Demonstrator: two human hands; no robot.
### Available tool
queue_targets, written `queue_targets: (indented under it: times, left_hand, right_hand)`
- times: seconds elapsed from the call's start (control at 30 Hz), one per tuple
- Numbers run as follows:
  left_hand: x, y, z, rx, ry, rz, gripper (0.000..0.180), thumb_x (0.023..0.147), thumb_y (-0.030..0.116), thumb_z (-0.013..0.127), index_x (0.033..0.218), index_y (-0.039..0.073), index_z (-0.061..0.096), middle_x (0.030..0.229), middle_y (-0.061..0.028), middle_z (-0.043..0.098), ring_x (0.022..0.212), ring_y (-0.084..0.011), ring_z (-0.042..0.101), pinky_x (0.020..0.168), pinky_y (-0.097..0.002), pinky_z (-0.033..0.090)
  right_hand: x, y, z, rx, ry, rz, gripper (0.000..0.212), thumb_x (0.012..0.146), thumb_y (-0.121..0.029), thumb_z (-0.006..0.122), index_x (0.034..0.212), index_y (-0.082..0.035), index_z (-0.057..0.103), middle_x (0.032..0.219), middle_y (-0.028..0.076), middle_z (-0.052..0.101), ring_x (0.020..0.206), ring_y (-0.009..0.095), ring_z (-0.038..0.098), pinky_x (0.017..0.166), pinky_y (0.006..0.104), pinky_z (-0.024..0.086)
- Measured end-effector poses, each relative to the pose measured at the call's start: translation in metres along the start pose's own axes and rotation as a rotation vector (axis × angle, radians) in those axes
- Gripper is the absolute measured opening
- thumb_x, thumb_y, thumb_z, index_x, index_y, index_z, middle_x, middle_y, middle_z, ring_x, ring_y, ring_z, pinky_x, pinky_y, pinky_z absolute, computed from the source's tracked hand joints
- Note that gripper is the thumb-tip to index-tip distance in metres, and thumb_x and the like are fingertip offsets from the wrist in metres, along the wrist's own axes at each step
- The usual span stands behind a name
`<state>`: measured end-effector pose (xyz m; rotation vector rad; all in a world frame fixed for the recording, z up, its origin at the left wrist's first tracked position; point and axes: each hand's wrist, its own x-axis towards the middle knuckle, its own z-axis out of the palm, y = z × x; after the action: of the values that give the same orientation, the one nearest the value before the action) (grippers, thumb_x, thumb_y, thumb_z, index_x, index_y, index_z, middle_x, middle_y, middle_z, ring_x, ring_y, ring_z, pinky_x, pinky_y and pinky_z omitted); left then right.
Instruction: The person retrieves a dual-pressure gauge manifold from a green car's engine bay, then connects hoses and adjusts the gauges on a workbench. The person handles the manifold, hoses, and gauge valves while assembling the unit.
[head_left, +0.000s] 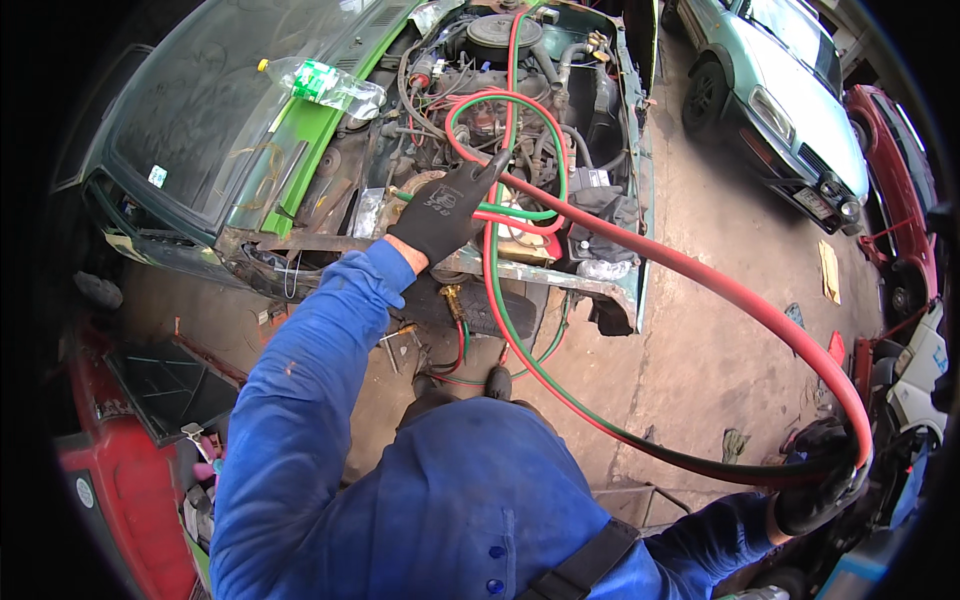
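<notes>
A red and green twin hose (700,262) runs in a wide loop between my two gloved hands. My left hand (446,212), in a black glove, is over the front of an open engine bay (590,270), closed around the hose where several coils (563,150) spread over the engine. Far out at the lower right, my right hand (822,492), also in a black glove, is wrapped around the hose's outer bend. Its fingers are partly in shadow. More of the hose hangs down to the floor by my shoes. A brass fitting (455,303) shows beside the front of the car.
A clear plastic bottle (325,86) lies on the green car at the left. A pale car (790,110) and a dark red one (905,180) stand at the right. Red bodywork (125,490) is at the lower left. Scraps lie on the concrete floor (690,340).
</notes>
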<state>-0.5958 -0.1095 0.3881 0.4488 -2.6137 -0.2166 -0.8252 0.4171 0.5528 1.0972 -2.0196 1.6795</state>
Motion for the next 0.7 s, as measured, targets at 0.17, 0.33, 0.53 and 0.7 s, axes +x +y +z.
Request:
queue_targets:
  times: [0.17, 0.33, 0.53, 0.7]
  left_hand:
    - [0.040, 0.012, 0.009, -0.109, -0.099, -0.093, 0.078, 0.086, 0.017, 0.084, 0.159, 0.013, 0.055, 0.153, -0.0235, 0.057, 0.137, -0.0436, 0.060, 0.109, -0.0501, 0.054]
    - [0.078, 0.009, 0.006, 0.192, -0.060, -0.073, 0.065, 0.090, 0.036, 0.083, 0.148, 0.014, 0.064, 0.160, -0.0205, 0.053, 0.139, -0.0422, 0.060, 0.119, -0.0494, 0.049]
    - [0.131, 0.007, -0.109, 0.027, 0.298, -0.217, 0.055, 0.094, 0.037, 0.076, 0.143, 0.014, 0.066, 0.141, -0.0194, 0.069, 0.128, -0.0403, 0.068, 0.106, -0.0503, 0.055]
    - [0.120, 0.053, -0.267, 0.119, 0.539, 0.010, 0.029, 0.089, 0.011, 0.073, 0.117, 0.004, 0.069, 0.109, -0.0220, 0.072, 0.108, -0.0448, 0.071, 0.090, -0.0486, 0.056]
  right_hand:
    - [-0.004, -0.013, -0.041, -0.067, 0.108, -0.018, 0.053, 0.117, -0.046, 0.049, 0.117, 0.004, 0.066, 0.085, 0.012, 0.067, 0.070, 0.019, 0.061, 0.069, 0.0334, 0.048]
    - [-0.003, -0.013, -0.061, -0.149, 0.139, 0.035, 0.050, 0.117, -0.044, 0.048, 0.112, 0.003, 0.066, 0.086, 0.011, 0.067, 0.073, 0.020, 0.062, 0.072, 0.0340, 0.049]
    - [0.012, 0.025, -0.062, -0.479, 0.091, 0.098, 0.048, 0.121, -0.035, 0.041, 0.107, 0.001, 0.071, 0.087, 0.010, 0.070, 0.074, 0.018, 0.062, 0.073, 0.0338, 0.048]
    - [0.006, 0.078, -0.031, -0.162, 0.168, 0.326, 0.031, 0.116, -0.023, 0.063, 0.133, 0.000, 0.075, 0.091, 0.001, 0.068, 0.075, 0.010, 0.059, 0.070, 0.0270, 0.046]
